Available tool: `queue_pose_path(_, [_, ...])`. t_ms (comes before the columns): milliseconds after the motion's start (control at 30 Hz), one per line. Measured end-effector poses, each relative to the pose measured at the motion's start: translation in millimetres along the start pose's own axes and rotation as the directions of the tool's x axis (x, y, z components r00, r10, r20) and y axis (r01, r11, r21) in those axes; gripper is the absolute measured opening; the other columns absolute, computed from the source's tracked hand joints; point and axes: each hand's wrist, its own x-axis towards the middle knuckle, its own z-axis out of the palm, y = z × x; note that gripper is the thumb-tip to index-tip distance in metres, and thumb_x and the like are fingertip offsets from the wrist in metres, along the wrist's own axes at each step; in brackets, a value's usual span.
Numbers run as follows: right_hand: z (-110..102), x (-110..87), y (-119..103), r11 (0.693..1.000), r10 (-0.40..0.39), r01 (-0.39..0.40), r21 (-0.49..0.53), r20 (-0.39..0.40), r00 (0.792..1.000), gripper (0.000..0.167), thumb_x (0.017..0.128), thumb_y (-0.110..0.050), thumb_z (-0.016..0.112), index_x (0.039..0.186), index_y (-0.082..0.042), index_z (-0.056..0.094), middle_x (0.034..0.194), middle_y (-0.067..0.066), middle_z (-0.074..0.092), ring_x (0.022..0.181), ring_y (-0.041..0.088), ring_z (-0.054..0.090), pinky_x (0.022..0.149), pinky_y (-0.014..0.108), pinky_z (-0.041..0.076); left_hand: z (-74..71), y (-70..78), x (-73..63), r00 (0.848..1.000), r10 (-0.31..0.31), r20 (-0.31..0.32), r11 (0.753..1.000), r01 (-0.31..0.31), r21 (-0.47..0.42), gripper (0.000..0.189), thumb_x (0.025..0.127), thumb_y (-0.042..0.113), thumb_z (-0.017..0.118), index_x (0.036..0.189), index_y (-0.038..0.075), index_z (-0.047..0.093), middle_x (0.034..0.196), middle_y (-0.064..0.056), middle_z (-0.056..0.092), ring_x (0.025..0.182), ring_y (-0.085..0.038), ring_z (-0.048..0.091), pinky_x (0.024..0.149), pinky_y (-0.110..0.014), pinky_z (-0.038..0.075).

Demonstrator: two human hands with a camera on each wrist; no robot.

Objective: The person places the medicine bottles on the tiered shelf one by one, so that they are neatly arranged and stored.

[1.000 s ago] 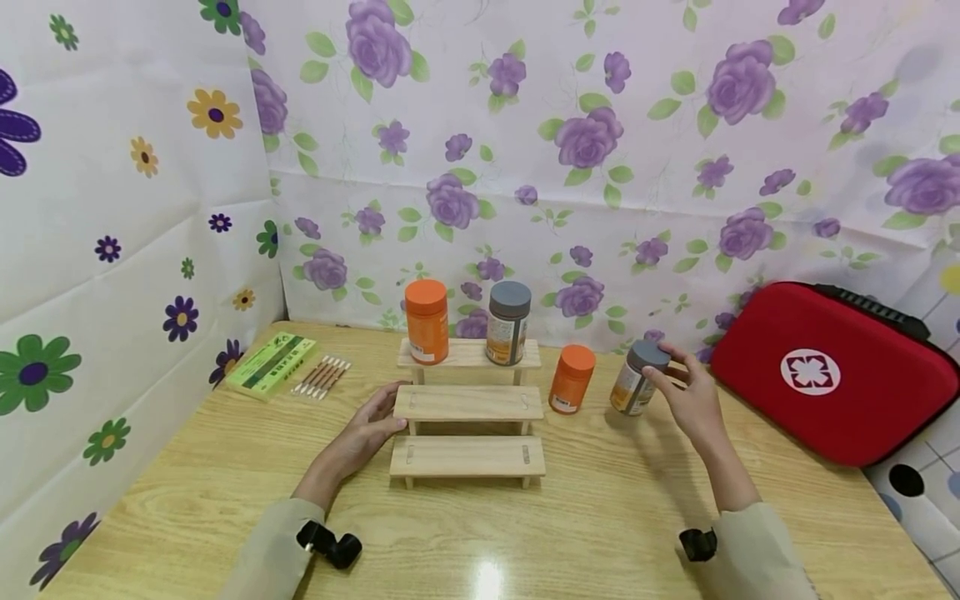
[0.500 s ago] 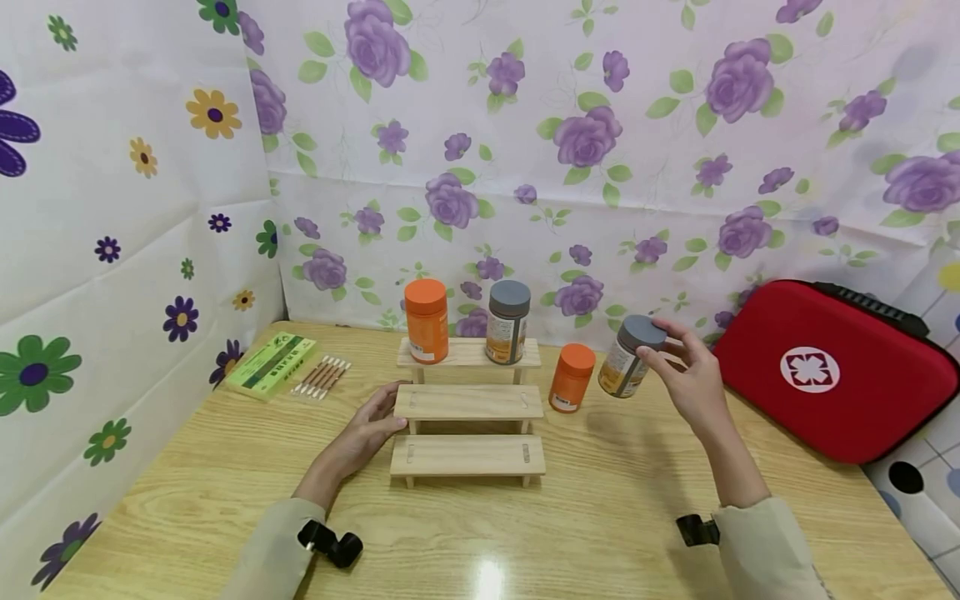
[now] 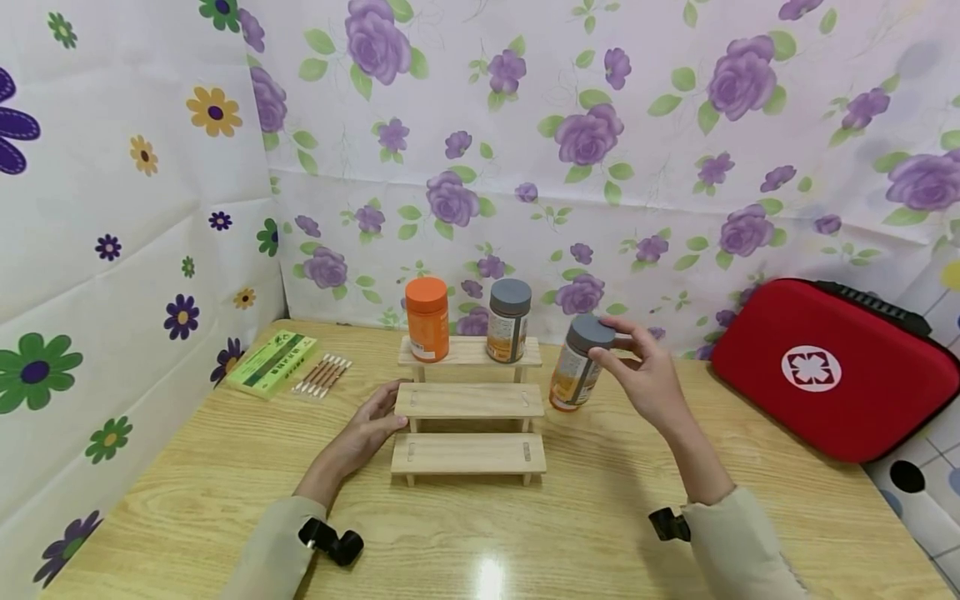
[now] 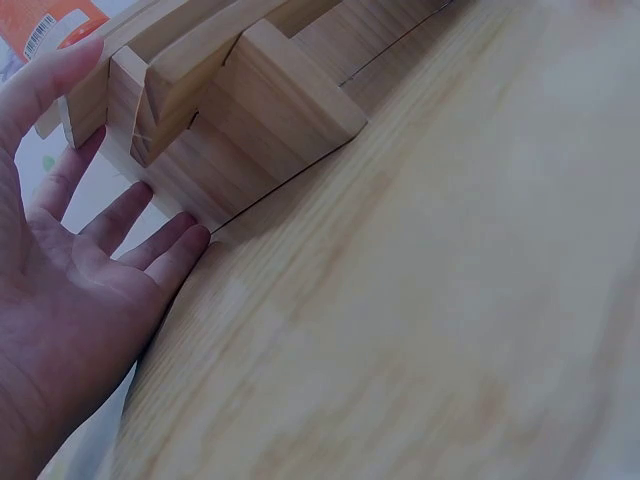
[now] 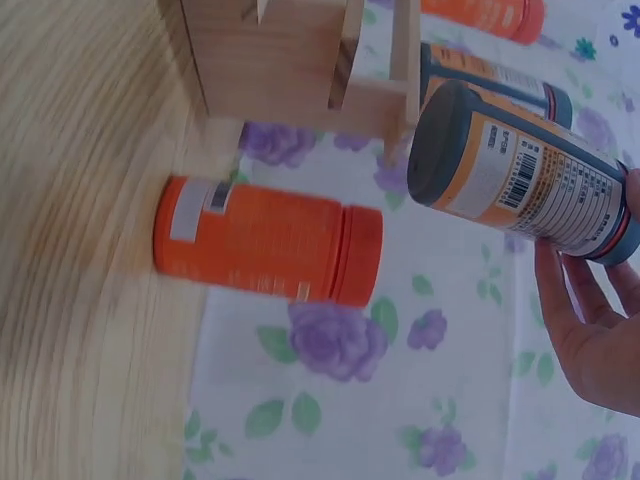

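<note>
My right hand grips a grey-lidded supplement bottle by its lid, thumb on the near side. The bottle is held up, slightly tilted, and covers most of a small orange bottle in the head view. That orange one stands on the table right of a three-step wooden display rack. At the rack's left end rests my left hand, fairly straight fingers against the side panel and thumb by a step edge. The top step carries an orange bottle and another grey-lidded bottle; the lower two steps are bare.
A red first-aid case leans at the right side of the table. At the back left lie a green-yellow box and a pack of cotton swabs. Flower-printed sheets hang behind and to the left.
My right hand has lifted the grey-lidded bottle off the table and carried it left, in front of the small orange bottle. The left hand and rack stay put.
</note>
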Motion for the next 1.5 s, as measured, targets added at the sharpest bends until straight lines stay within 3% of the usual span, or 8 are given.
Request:
queue_pose_path(167, [23.8, -1.3, -9.2, 0.999, -0.027, 0.024, 0.034, 0.076, 0.997, 0.047, 0.092, -0.015, 0.066, 0.137, -0.006, 0.053, 0.128, 0.019, 0.054, 0.103, 0.000, 0.058, 0.081, 0.014, 0.054, -0.6, -0.1, -0.9, 1.000, 0.001, -0.001, 1.000, -0.001, -0.001, 0.070, 0.095, 0.010, 0.055, 0.154, 0.006, 0.018, 0.162, -0.019, 0.013, 0.134, -0.004, 0.036, 0.101, -0.013, 0.041])
queue_pose_path(367, [56.9, -0.3, -20.4, 0.991, -0.101, 0.087, 0.098, 0.146, 0.984, 0.046, 0.090, -0.009, 0.068, 0.134, -0.006, 0.055, 0.126, 0.018, 0.057, 0.108, 0.023, 0.061, 0.082, 0.022, 0.056, -0.2, 1.4, -1.5, 1.000, -0.003, 0.008, 1.000, 0.003, -0.005, 0.072, 0.096, 0.012, 0.055, 0.155, 0.006, 0.015, 0.163, -0.018, 0.010, 0.149, -0.030, 0.016, 0.100, -0.012, 0.040])
queue_pose_path(633, [99.7, 8.0, -33.3, 0.982, -0.172, 0.151, 0.113, 0.199, 0.965, 0.046, 0.089, -0.012, 0.070, 0.133, -0.009, 0.056, 0.121, 0.015, 0.059, 0.105, 0.028, 0.062, 0.087, 0.038, 0.056, 0.0, 1.2, -0.3, 1.000, -0.015, 0.005, 1.000, 0.015, -0.011, 0.072, 0.095, 0.012, 0.056, 0.155, 0.007, 0.016, 0.163, -0.017, 0.011, 0.136, -0.006, 0.033, 0.100, -0.013, 0.041])
queue_pose_path(700, [107.9, 10.7, -36.0, 0.980, -0.169, 0.143, 0.138, 0.205, 0.964, 0.047, 0.089, -0.011, 0.070, 0.134, -0.008, 0.056, 0.120, 0.015, 0.059, 0.104, 0.028, 0.062, 0.088, 0.042, 0.055, 0.6, 1.8, 0.2, 1.000, -0.019, 0.004, 1.000, 0.019, -0.012, 0.073, 0.095, 0.012, 0.056, 0.155, 0.006, 0.016, 0.163, -0.018, 0.011, 0.141, -0.012, 0.030, 0.100, -0.012, 0.041])
queue_pose_path(867, [126.0, 18.6, -40.1, 0.977, -0.164, 0.132, 0.166, 0.194, 0.967, 0.048, 0.087, -0.008, 0.071, 0.133, -0.004, 0.056, 0.125, 0.018, 0.058, 0.105, 0.031, 0.064, 0.084, 0.031, 0.056, 1.7, 2.4, 1.8, 1.000, -0.019, 0.001, 1.000, 0.019, -0.009, 0.073, 0.095, 0.013, 0.056, 0.155, 0.006, 0.015, 0.163, -0.018, 0.010, 0.149, -0.033, 0.012, 0.099, -0.012, 0.040])
queue_pose_path(967, [135.0, 21.3, -41.0, 0.975, -0.159, 0.123, 0.183, 0.196, 0.968, 0.048, 0.087, -0.008, 0.071, 0.133, -0.003, 0.056, 0.127, 0.018, 0.057, 0.107, 0.031, 0.064, 0.082, 0.025, 0.056, 1.4, 1.0, 2.0, 1.000, -0.013, -0.008, 1.000, 0.013, -0.004, 0.072, 0.095, 0.011, 0.055, 0.155, 0.006, 0.016, 0.163, -0.018, 0.011, 0.149, -0.034, 0.012, 0.099, -0.012, 0.041])
queue_pose_path(1233, [150.3, 21.4, -41.0, 0.978, -0.113, 0.071, 0.198, 0.211, 0.971, 0.048, 0.088, -0.012, 0.071, 0.133, -0.007, 0.055, 0.129, 0.015, 0.057, 0.112, 0.031, 0.062, 0.091, 0.041, 0.056, 1.7, 0.8, 0.5, 1.000, -0.013, -0.021, 1.000, 0.013, -0.003, 0.071, 0.094, 0.009, 0.054, 0.154, 0.005, 0.016, 0.162, -0.019, 0.012, 0.140, -0.013, 0.030, 0.100, -0.012, 0.040])
queue_pose_path(1500, [160.7, 19.4, -38.4, 0.984, -0.113, 0.074, 0.164, 0.245, 0.963, 0.048, 0.089, -0.019, 0.071, 0.134, -0.012, 0.056, 0.128, 0.011, 0.058, 0.112, 0.027, 0.061, 0.092, 0.034, 0.055, 0.1, 1.4, -0.4, 1.000, 0.002, -0.017, 1.000, -0.003, -0.015, 0.071, 0.097, 0.010, 0.051, 0.155, 0.002, 0.012, 0.162, -0.024, 0.009, 0.126, 0.004, 0.039, 0.102, -0.011, 0.040])
